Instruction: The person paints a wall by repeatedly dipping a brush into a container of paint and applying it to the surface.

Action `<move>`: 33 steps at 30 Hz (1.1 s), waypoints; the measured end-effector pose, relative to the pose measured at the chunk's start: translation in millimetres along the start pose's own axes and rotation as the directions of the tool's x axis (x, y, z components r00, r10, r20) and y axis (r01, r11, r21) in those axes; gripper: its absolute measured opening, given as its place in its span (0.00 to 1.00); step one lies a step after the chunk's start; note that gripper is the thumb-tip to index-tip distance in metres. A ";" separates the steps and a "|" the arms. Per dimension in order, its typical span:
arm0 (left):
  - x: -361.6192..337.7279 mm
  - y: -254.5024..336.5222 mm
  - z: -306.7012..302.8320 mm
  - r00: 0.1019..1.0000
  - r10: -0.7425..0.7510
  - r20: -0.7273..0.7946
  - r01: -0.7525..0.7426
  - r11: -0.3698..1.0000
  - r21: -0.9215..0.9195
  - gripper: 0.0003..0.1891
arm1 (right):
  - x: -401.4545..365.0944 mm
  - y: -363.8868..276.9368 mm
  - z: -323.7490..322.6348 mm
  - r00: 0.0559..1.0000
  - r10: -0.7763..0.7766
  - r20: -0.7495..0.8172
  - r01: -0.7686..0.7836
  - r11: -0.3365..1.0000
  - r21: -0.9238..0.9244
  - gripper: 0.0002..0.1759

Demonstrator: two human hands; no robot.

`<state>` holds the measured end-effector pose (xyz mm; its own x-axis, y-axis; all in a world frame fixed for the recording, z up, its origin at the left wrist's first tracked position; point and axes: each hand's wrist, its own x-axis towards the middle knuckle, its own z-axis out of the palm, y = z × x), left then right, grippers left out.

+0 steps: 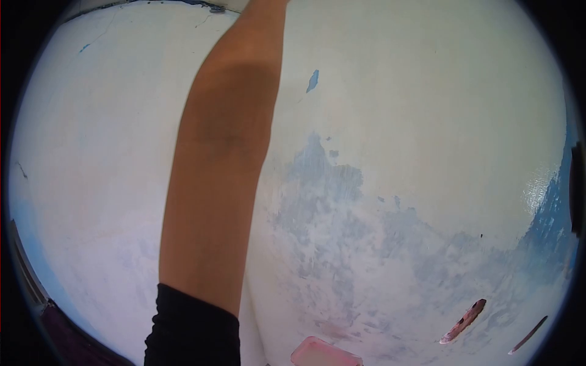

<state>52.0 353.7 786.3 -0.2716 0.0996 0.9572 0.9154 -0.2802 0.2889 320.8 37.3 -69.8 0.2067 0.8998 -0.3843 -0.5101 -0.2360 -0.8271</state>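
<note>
A bare arm (220,171) of mine, with a black sleeve (194,329) pushed up, stretches upward in front of a wall (427,122). It leaves the view at the top edge near the wrist, so the hand on it and anything it holds are hidden. My other hand is outside the view too. The wall is coated off-white, with thin, patchy grey-blue areas low in the middle. A small bare blue spot (312,81) shows right of the arm. At the bottom edge, part of a pink-rimmed tray or container (302,351) appears, pale inside.
Two slanting gouges mark the lower right wall, a wider reddish one (464,321) and a narrow one (528,335). Bright blue paint (552,213) shows at the right edge. A wall corner runs behind the arm. Dark purple material (67,332) lies at lower left.
</note>
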 end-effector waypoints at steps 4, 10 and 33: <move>-23.3 -6.0 57.1 0.899 -0.397 0.185 0.356 0.416 -0.837 0.25 | 1.8 11.4 -8.9 1.000 -0.007 -0.011 0.008 1.000 0.018 0.54; -227.8 -2.8 9.5 0.820 -0.537 0.199 0.178 -0.092 -0.980 0.12 | -16.1 5.7 -9.1 1.000 -0.008 0.005 0.008 1.000 -0.009 0.53; -335.5 -77.3 -55.5 0.791 -0.244 0.561 0.592 0.538 -0.600 0.18 | -22.1 -1.1 6.4 1.000 -0.014 0.024 0.016 0.999 -0.048 0.53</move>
<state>55.8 288.9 443.6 -0.2718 0.6830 0.6780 0.1538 -0.6646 0.7312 311.4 20.0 -57.7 0.1941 0.9116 -0.3623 -0.4658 -0.2394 -0.8519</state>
